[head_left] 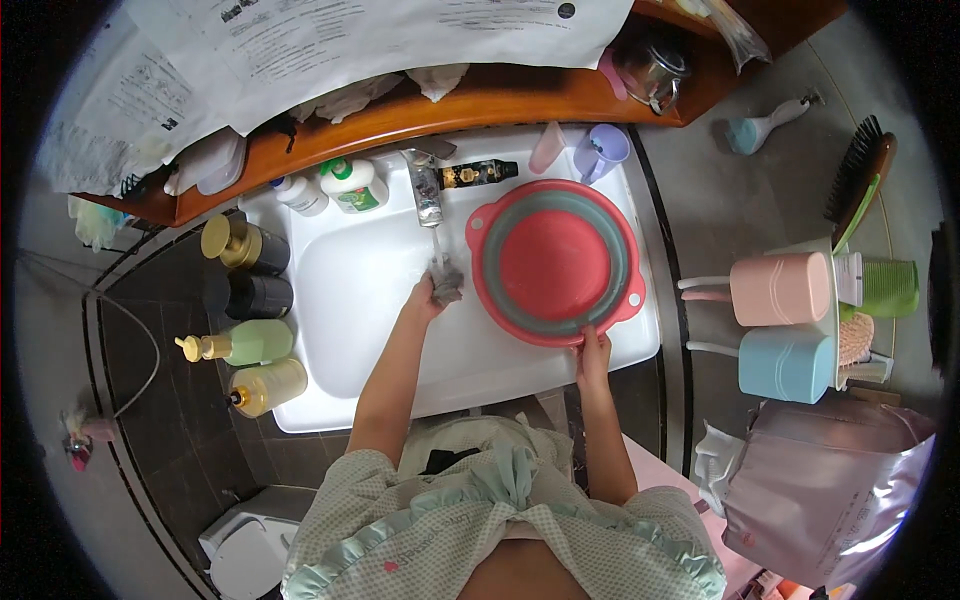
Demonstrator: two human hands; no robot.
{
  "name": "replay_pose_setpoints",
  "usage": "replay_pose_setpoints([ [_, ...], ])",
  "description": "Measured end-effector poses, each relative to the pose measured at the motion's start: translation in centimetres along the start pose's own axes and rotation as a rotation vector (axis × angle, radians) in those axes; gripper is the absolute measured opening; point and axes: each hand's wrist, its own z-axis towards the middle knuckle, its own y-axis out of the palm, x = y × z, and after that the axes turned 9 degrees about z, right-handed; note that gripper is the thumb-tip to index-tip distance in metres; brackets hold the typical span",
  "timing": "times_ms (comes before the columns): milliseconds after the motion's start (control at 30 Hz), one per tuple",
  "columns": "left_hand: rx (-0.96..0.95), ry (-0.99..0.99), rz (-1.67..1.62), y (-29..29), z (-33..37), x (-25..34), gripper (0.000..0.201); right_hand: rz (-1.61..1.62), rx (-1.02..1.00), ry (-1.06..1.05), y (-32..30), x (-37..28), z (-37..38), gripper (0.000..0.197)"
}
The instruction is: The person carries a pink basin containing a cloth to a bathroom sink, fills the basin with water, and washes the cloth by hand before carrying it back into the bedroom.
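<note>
From the head view, looking down over the sink (345, 275), I'd worry first about the red basin (555, 265): it sits at the sink's right side, its far rim just beside the purple cup (602, 152), so a careless push with the right hand (593, 352) could knock the cup over. The grey cloth (447, 284) is below the tap (426, 195), where a thin stream seems to run; if wet and loosely held, it might slip away, and a hard stream could splash. As for the fingers, the left hand's (426, 299) are curled around the cloth with little gap showing. The right hand's are bent over the basin's near rim, barely parted; its thumb is partly hidden, so I can't tell how firm that hold is.
</note>
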Motion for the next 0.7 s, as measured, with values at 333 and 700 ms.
replay_pose_setpoints([
  [333, 0.007, 0.207, -0.078, -1.1, 0.8, 0.7, 0.032, -0.014, -0.026, 0.028, -0.3, -0.5, 0.1, 0.005],
  [700, -0.386, 0.193, -0.134, -4.2, 1.8, 1.4, 0.029, -0.035, -0.052, 0.089, 0.2, -1.4, 0.3, 0.007],
])
